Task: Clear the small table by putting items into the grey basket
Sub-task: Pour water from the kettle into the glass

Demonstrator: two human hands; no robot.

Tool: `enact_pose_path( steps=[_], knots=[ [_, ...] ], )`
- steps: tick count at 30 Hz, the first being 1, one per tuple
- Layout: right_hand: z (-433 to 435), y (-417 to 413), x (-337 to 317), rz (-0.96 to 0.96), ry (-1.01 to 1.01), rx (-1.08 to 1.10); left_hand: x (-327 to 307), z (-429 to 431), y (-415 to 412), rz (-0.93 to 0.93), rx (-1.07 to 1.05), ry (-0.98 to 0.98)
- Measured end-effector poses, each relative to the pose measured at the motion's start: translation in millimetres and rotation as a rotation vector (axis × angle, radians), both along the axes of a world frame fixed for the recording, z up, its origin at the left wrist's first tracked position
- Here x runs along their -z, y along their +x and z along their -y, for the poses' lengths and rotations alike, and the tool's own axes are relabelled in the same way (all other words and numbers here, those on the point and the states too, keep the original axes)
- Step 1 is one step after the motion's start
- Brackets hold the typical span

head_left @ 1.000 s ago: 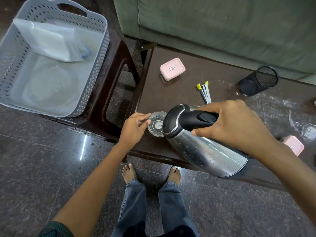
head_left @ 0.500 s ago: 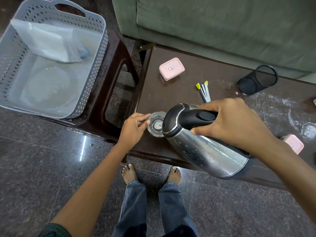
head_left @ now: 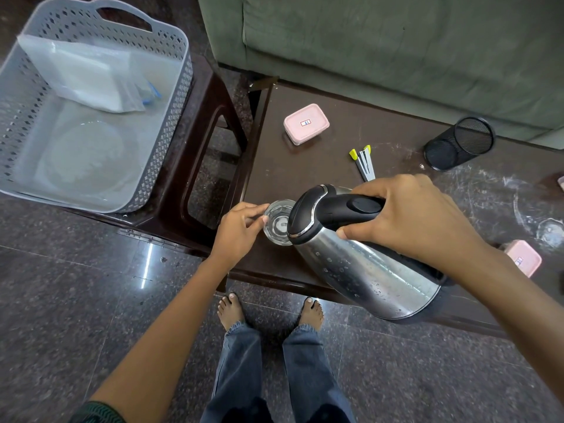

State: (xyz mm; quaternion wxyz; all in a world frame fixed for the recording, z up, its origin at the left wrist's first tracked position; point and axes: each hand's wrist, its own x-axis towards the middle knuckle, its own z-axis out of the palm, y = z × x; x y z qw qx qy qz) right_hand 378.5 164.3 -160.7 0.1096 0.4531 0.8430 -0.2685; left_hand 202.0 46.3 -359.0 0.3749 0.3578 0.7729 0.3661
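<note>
even, soft indoor light, moderately bright, with no hard shadows. a narrow white streak of glare lies on the polished floor [head_left: 148, 264] beside the stool. the steel kettle [head_left: 366, 270] carries pale highlights along its body, with sharp droplets on it. the dark table [head_left: 305, 178] shows dull sheen and whitish scuffs at the right. wide-angle bending curves the grey basket [head_left: 171, 154] and the sofa [head_left: 396, 50] near the edges. focus is crisp throughout, with no motion blur.

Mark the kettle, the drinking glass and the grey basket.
kettle [head_left: 369, 270]: head view, on its steel body.
drinking glass [head_left: 276, 222]: head view, on its base seen through the mouth.
grey basket [head_left: 180, 87]: head view, on its right wall.
</note>
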Motion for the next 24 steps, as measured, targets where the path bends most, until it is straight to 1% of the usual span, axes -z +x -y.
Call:
enact_pose_path(
  steps=[13,21,24],
  knots=[
    [2.6,-8.0,1.3,0.028,-0.012,0.013,-0.1,1.1,-1.2,-0.013,0.021,0.002],
    [1.5,-8.2,3.7,0.003,-0.010,0.012,0.0,0.8,-2.0,-0.018,0.026,0.007],
    [0.3,-2.9,4.0,-0.039,-0.027,0.028,-0.4,0.3,-1.4,-0.019,0.029,0.006]
  ],
)
